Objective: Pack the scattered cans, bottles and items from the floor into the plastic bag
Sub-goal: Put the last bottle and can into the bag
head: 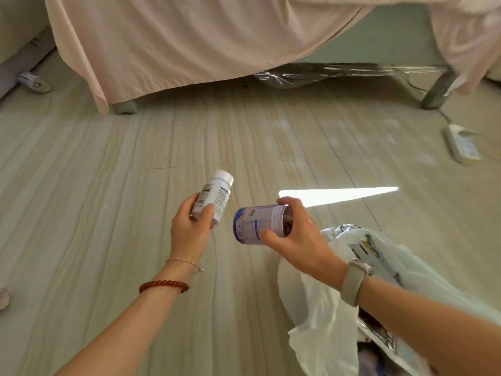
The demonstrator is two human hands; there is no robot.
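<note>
While held above the pale floor (pixel 108 213), two containers, one per hand. Left hand (pixel 189 226): fingers and thumb wrapped round the lower body of a white pill bottle (pixel 215 198), white cap on and tilted up and away; contents not visible. Right hand (pixel 298 234): fingers curled over the end and thumb against the side of a blue-and-white can (pixel 257 223), lying sideways, its dark end partly covered by the fingers; whether open or sealed, cannot tell. Just right of and below the can, under the right forearm, one white plastic bag (pixel 325 308), mouth open, holding shiny foil packets and printed wrappers; count unclear, lower part cut off by the frame edge. On the floor far left by the wall, one more small bottle (pixel 34 81), blurred. At the left edge, a round object (pixel 4 298), mostly cut off. Far right, one power strip (pixel 462 145). Behind, a bed draped in pink sheet (pixel 189 36), crumpled clear film (pixel 311 74) beneath it.
</note>
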